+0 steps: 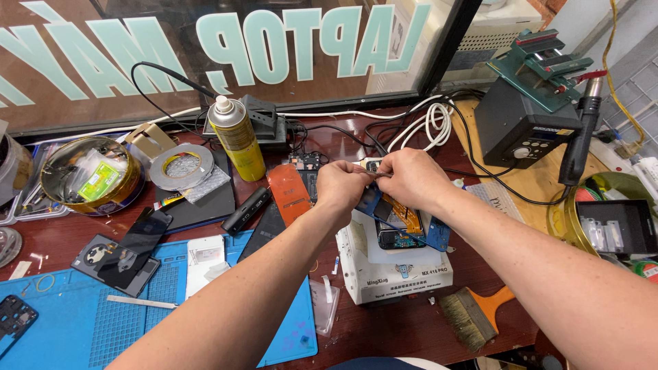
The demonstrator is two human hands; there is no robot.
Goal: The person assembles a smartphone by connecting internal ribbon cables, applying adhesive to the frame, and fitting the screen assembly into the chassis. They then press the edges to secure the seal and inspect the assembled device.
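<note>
Head view: left hand (340, 183) and right hand (410, 178), each grip pinched tight on the opened blue phone (404, 223)

Yellow spray can (236, 137), tape roll (181, 166), brush (474, 314)

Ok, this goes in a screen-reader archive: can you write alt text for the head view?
Both hands, left hand and right hand, pinch at an opened blue phone over a white box-shaped machine. Around them lie a yellow spray can, a tape roll, a brush and a blue mat.
</note>
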